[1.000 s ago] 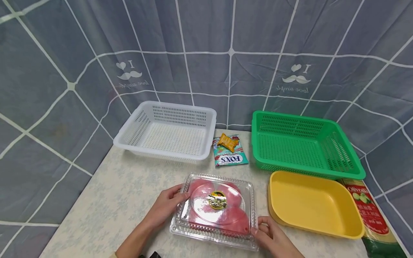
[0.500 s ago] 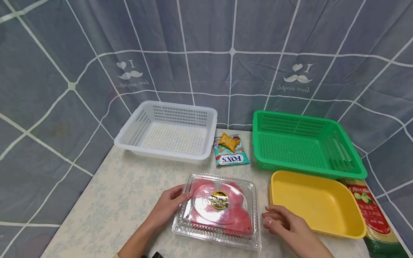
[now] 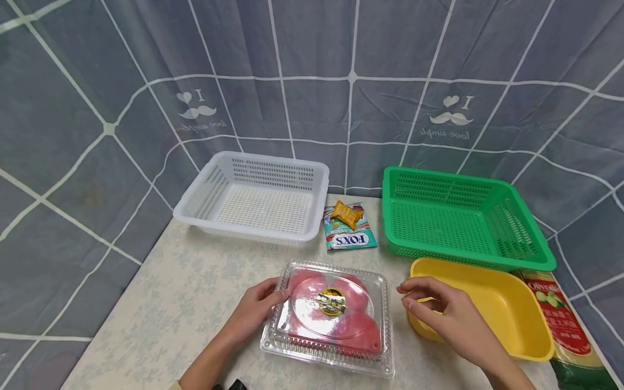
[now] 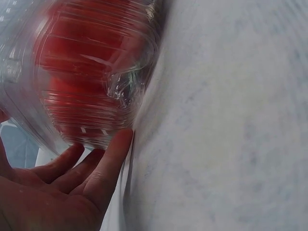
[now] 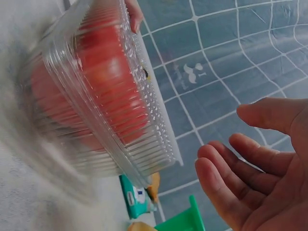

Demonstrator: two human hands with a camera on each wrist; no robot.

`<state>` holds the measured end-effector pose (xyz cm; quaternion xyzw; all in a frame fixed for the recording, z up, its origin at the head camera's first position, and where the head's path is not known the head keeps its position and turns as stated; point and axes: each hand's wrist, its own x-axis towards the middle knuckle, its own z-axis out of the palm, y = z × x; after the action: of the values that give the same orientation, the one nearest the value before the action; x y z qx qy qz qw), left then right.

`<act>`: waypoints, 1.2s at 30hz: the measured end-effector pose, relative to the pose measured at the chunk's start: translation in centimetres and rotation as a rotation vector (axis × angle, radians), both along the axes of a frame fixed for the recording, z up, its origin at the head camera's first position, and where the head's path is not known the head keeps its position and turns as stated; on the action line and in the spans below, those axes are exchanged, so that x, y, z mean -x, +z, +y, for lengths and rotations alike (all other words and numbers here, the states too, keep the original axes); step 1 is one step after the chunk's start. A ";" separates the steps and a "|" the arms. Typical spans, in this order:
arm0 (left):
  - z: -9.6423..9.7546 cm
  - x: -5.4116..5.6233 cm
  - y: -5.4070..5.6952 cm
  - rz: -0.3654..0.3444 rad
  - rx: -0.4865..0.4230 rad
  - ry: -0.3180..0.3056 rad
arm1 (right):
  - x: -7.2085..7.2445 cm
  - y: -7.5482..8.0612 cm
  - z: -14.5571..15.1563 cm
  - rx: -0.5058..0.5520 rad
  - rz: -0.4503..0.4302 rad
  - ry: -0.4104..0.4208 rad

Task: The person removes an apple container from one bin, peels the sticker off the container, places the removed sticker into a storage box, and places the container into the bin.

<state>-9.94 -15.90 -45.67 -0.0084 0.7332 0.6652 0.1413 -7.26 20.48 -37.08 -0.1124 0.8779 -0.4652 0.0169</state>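
Gripping the box on the table, at its nine o'clock edge, with the left hand, between thumb over lid and fingers at side. Holding the right hand off the box at three o'clock, by the tub, with loosely bent fingers parted from the thumb. Facing a packet at twelve o'clock.

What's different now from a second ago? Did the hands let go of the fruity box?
The right hand let go of the clear box's near right corner and moved up and right in the head view, now overlapping the yellow tub. The left hand still holds the box's left side. The box, tub, baskets and snack packets stayed put.
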 end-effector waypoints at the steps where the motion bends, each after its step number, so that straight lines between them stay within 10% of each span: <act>1: 0.0 0.0 0.0 0.001 0.000 -0.003 | 0.3 0.0 -0.1 0.002 0.006 0.008; 26: -0.1 0.4 0.0 0.026 -0.041 -0.047 | 3.9 -1.3 -3.8 0.022 -0.099 0.150; 36: 0.1 1.3 0.9 0.148 0.177 0.006 | 4.2 -1.6 -5.2 -0.037 -0.023 0.214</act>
<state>-11.25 -15.83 -44.79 0.0262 0.7974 0.5971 0.0836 -11.44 15.24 -38.66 -0.1998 0.8690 -0.4457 0.0786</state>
